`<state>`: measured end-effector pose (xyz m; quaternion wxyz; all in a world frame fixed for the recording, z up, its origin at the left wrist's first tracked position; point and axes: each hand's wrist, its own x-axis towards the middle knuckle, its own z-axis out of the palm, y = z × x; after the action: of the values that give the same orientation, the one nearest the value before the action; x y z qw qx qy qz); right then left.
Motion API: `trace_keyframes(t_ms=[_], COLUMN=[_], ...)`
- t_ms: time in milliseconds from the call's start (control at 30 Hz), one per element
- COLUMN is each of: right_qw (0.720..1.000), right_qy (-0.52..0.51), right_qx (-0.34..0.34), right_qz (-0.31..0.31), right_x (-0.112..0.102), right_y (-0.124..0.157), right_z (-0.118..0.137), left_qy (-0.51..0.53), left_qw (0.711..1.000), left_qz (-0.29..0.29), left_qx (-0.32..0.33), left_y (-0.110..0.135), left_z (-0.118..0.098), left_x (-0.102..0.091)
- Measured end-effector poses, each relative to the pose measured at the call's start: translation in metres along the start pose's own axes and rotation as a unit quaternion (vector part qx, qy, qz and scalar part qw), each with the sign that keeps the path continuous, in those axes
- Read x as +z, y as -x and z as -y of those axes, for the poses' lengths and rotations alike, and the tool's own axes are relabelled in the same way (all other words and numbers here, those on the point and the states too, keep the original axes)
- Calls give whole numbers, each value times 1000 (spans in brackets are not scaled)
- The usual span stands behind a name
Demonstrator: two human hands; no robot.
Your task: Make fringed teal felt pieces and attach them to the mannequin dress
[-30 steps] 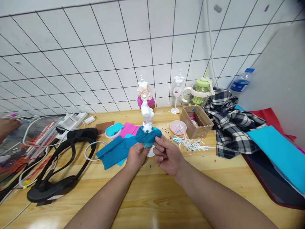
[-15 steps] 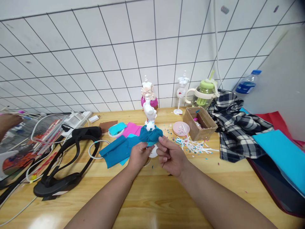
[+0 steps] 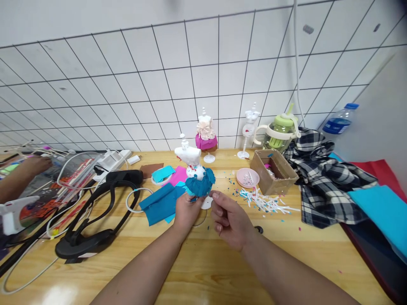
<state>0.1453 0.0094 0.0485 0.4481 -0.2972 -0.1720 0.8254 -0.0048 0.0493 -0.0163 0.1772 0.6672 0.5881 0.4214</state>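
Observation:
A small white dress-form mannequin (image 3: pixel 188 156) leans to the left in front of me, with a gathered teal paper skirt (image 3: pixel 201 184) around its lower part. My left hand (image 3: pixel 187 212) is closed on the mannequin just under the skirt; its fingertips are partly hidden. Below the skirt, the round white base (image 3: pixel 207 203) shows between my hands. My right hand (image 3: pixel 230 218) has its fingers curled, the fingertips close to the skirt's lower right edge. Whether they pinch anything is unclear. Left of the skirt lies a folded teal sheet (image 3: pixel 159 204).
Two more mannequins stand behind, one in a pink skirt (image 3: pixel 206 143), one bare (image 3: pixel 248 129). To the right are a pink dish (image 3: pixel 242 183), paper strips (image 3: pixel 270 202), a cardboard box (image 3: pixel 270 183) and a plaid cloth (image 3: pixel 330 190). A black headset (image 3: pixel 85 245) and another person's hand (image 3: pixel 40 164) are left.
The mannequin has tipped left and turned with its skirt. My right fingers have come away from the skirt's side to just below it. The other person's hand reaches further in.

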Motion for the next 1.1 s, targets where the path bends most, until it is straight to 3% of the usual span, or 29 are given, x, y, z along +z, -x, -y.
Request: trace_keyframes(t_ms=[133,433,667,1100], right_qw=[1000,994,984,986], right_qy=[4,-94,-159,-167], right_qx=[11,49,68,21], right_qz=[15,11,52,-8], right_x=[0,-3,-3,1], right_y=[0,-2,0,2], right_z=[-3,-1,-2,0], left_qy=[-21,-41,-36,-30], left_qw=[1000,999,998,997], left_qz=[9,32,47,66], left_qx=[-1,13,11,38], left_y=[0,1,1,3], left_z=[0,3,7,-1], left_x=[1,5,7,5])
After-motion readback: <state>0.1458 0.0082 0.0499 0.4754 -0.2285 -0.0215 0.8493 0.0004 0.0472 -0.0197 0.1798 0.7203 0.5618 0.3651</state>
